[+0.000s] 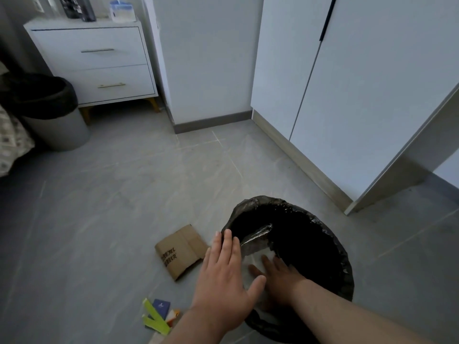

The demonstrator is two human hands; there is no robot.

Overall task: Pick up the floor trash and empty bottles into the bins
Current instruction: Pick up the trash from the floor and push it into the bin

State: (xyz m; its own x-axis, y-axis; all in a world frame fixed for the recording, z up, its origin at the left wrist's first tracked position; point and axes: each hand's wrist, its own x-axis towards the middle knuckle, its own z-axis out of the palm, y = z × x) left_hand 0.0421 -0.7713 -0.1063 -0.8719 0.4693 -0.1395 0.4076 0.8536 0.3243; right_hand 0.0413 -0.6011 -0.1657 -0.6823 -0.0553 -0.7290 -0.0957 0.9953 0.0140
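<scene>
The near bin (344,266), lined in black plastic, stands on the floor (124,194) at the lower right; the right hand (279,273) reaches down inside it and lies on a pale, crinkled piece of clear plastic (255,240) against the liner's near wall; its fingers look spread, but I cannot tell whether it grips that piece or only presses it down; the left hand (223,271) is wide, fingers straight and together, holding nothing, poised over the bin's left rim. The rest of the floor trash is not yet binned: a flattened cardboard piece (181,250) lies just beside the bin on its left, and a small cluster of coloured packets (159,316) lies nearer the person, close under the left forearm; a second lined bin (57,120) stands well apart, by the drawers. The main risk, as I judge it, is the liner; a hard push from the right hand could drag the loose black plastic off the rim, so that later trash falls between liner and bin; the crinkled plastic may also spring back up once released and spill over the edge; a bin this light might tip or slide if the left hand leans on its rim; the packets, so near the forearm, could be scattered by a careless sweep toward the cardboard.
</scene>
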